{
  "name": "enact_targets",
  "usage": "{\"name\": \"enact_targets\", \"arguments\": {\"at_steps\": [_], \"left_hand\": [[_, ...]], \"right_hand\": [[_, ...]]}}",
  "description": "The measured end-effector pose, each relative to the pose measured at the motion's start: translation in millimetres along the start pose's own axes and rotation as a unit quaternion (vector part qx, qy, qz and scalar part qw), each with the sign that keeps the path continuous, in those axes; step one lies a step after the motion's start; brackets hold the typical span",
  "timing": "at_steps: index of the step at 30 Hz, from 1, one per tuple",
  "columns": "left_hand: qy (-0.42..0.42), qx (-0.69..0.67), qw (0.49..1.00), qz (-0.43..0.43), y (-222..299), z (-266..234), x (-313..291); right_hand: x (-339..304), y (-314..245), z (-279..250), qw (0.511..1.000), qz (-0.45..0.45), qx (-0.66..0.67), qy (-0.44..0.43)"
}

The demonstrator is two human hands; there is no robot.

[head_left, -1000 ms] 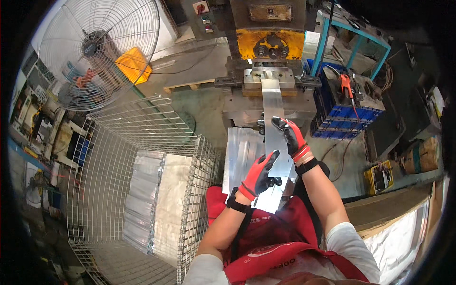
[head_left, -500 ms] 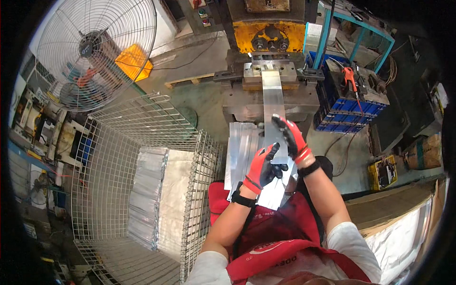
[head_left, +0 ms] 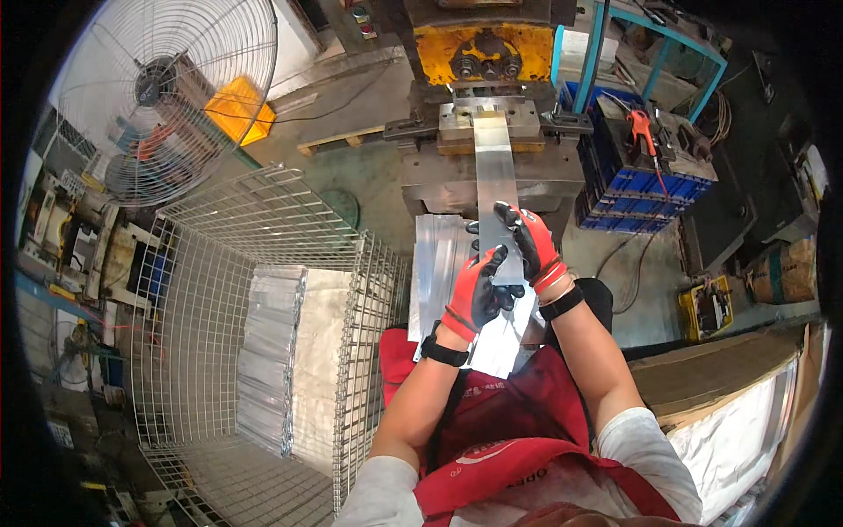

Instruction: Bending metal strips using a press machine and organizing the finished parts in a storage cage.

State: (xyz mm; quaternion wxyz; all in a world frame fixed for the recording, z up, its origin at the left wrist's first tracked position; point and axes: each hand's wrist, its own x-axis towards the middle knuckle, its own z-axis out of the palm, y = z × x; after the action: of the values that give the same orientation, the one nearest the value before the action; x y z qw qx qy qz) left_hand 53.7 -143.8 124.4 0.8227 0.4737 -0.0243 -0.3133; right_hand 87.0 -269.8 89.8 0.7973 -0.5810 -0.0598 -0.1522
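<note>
Strip (head_left: 496,180) of bare metal runs from your hands to the press (head_left: 483,54), its far end at the die block (head_left: 455,125). Your right hand (head_left: 525,241) is closed about its right edge, thumb side up and fingertips showing past the left edge. Your left hand (head_left: 479,285) is half curled at the near end, thumb over the metal (how firmly it grips, you cannot tell from here). This piece seems partway through: lined up with the die, not yet clear of it; whether it is formed doesn't show. Flat pieces (head_left: 430,263) lie just left of it, and a metal stack (head_left: 268,351) fills part of the wire basket (head_left: 351,351); which are finished is unclear.
</note>
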Motion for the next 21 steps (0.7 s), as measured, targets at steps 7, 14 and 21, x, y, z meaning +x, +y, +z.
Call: {"name": "enact_targets", "arguments": {"at_steps": [7,14,21], "left_hand": [[-0.005,-0.068,0.996,-0.055,-0.4,-3.1,2.6],[-0.010,-0.078,0.995,-0.054,-1.6,-6.7,4.1],[0.010,-0.084,0.996,-0.034,-2.8,-4.8,1.9]], "right_hand": [[4.9,10.6,-5.9,0.994,0.093,0.049,0.028],[3.4,12.8,-11.1,0.999,0.029,-0.038,-0.011],[-0.7,14.1,-14.9,0.986,-0.076,-0.136,-0.054]]}}
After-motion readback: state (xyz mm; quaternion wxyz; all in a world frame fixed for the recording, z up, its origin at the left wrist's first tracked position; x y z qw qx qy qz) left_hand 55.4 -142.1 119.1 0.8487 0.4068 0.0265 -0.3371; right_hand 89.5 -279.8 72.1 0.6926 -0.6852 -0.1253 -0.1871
